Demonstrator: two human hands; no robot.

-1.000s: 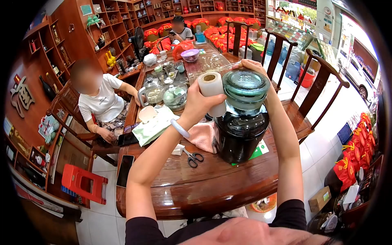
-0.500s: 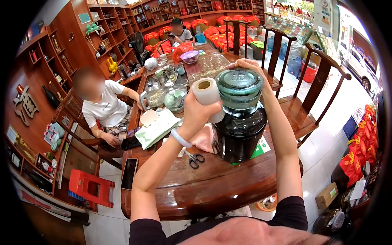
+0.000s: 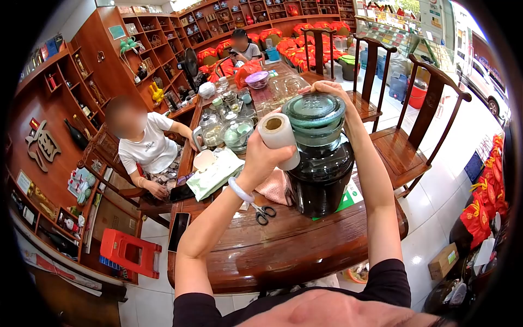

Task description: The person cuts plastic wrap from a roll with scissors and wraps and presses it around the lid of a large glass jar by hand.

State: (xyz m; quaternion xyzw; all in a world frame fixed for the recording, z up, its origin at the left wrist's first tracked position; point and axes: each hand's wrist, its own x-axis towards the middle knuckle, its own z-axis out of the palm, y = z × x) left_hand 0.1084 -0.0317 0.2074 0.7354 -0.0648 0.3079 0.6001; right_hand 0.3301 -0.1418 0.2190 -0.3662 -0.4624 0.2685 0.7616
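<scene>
A roll of clear stretch film (image 3: pixel 279 137) is gripped in my left hand (image 3: pixel 260 158), its cardboard core facing up toward me. The roll sits close against the left side of a large glass jar (image 3: pixel 321 180) filled with dark liquid. On top of the jar is a greenish glass lid (image 3: pixel 314 106). My right hand (image 3: pixel 331 90) reaches round the right side, its fingers curled behind the lid and partly hidden. Near the jar's base lie black-handled scissors (image 3: pixel 265 214) and a pink cloth (image 3: pixel 275 188). Under the jar, a green and white sheet (image 3: pixel 350 197) shows.
Left of my arm are a pack of wipes (image 3: pixel 216 173), a glass teapot (image 3: pixel 210 129) and a phone (image 3: pixel 178 231) at the table edge. A person in a white shirt (image 3: pixel 150 144) sits at the left, another at the far end. Wooden chairs (image 3: pixel 406 147) line the right side.
The view has turned slightly, so the room and table items shift a little. The film roll tilts slightly more; both hands stay about where they were at the jar.
</scene>
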